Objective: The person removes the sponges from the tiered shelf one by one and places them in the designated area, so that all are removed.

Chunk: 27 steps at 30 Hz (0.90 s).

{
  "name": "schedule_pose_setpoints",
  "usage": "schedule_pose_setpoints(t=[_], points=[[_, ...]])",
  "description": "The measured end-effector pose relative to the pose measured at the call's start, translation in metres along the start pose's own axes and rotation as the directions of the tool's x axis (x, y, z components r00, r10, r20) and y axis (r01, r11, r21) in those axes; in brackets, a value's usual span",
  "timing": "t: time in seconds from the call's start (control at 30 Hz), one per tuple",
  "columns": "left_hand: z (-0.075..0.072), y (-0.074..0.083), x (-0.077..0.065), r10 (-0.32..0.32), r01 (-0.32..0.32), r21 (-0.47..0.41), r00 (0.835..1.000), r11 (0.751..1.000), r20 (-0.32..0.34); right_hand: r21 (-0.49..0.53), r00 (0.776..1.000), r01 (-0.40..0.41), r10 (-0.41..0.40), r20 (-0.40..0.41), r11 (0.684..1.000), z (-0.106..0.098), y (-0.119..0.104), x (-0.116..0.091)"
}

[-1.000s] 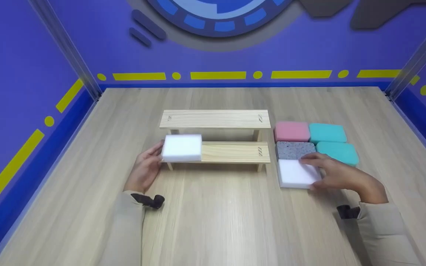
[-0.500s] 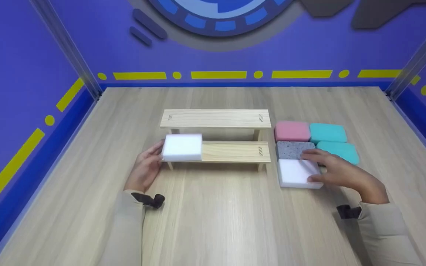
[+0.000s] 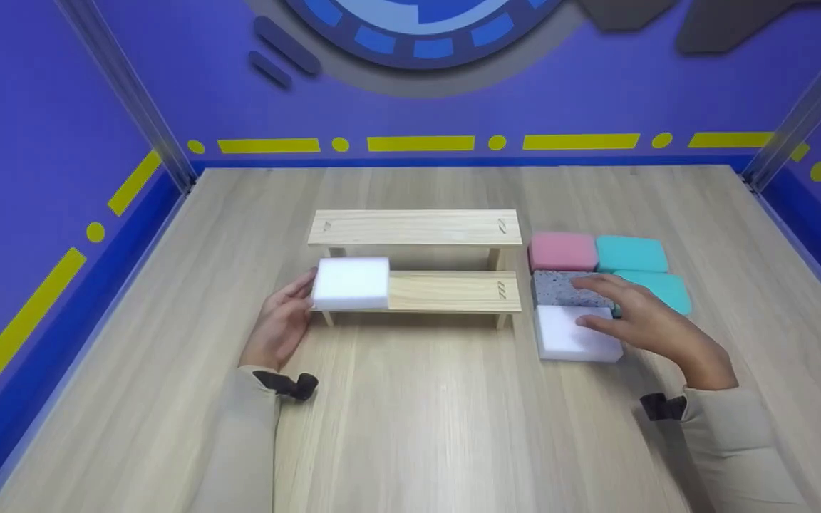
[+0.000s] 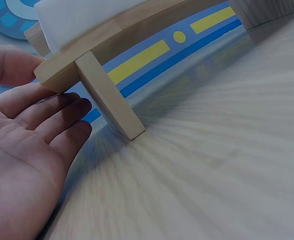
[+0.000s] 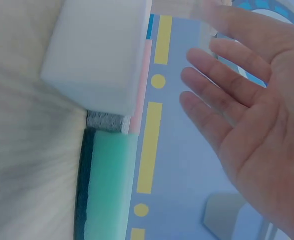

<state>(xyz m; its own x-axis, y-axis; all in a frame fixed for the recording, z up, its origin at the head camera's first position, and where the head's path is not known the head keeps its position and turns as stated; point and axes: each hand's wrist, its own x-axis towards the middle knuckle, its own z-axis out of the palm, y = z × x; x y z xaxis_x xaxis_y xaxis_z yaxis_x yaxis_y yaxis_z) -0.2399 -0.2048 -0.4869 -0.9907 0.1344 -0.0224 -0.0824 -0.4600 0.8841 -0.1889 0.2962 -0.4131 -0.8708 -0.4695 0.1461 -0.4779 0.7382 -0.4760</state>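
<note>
A white melamine sponge (image 3: 351, 282) lies at the left end of the lower board of a two-step wooden rack (image 3: 453, 292). My left hand (image 3: 281, 324) holds that board's left end. In the left wrist view, its thumb is at the board's corner and its fingers (image 4: 62, 115) are below. My right hand (image 3: 638, 313) hovers with spread fingers over a speckled grey sponge (image 3: 560, 288) and a second white sponge (image 3: 574, 338). Nothing is between its fingers in the right wrist view, where the white sponge (image 5: 97, 55) stands apart from the palm.
Behind the grey sponge sits a pink sponge (image 3: 562, 251). Two teal sponges (image 3: 631, 254) lie to the right, one partly behind my right hand. The rack's upper board (image 3: 414, 228) is bare. Blue walls (image 3: 410, 107) close off the table's back and sides.
My right hand has let go of the second white sponge and lifted, moving slightly back over the grey one. My left hand and the rack stay put.
</note>
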Motion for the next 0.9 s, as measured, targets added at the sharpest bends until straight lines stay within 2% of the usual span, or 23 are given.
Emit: schedule_pose_setpoints(t=[0.43, 0.7, 0.9], points=[[0.001, 0.0, 0.0, 0.002, -0.002, -0.007, 1.0, 1.0, 0.001, 0.012, 0.986, 0.121, -0.119, -0.113, 0.993, 0.004, -0.022, 0.027], [0.002, 0.0, 0.0, 0.009, -0.008, 0.027, 1.0, 1.0, -0.01, 0.071, 0.993, 0.092, -0.086, -0.078, 0.993, 0.007, -0.04, 0.047], [0.001, 0.0, 0.0, -0.007, 0.007, 0.011, 1.0, 1.0, -0.001, 0.072, 0.988, 0.134, -0.128, -0.084, 0.988, 0.01, -0.055, 0.062]])
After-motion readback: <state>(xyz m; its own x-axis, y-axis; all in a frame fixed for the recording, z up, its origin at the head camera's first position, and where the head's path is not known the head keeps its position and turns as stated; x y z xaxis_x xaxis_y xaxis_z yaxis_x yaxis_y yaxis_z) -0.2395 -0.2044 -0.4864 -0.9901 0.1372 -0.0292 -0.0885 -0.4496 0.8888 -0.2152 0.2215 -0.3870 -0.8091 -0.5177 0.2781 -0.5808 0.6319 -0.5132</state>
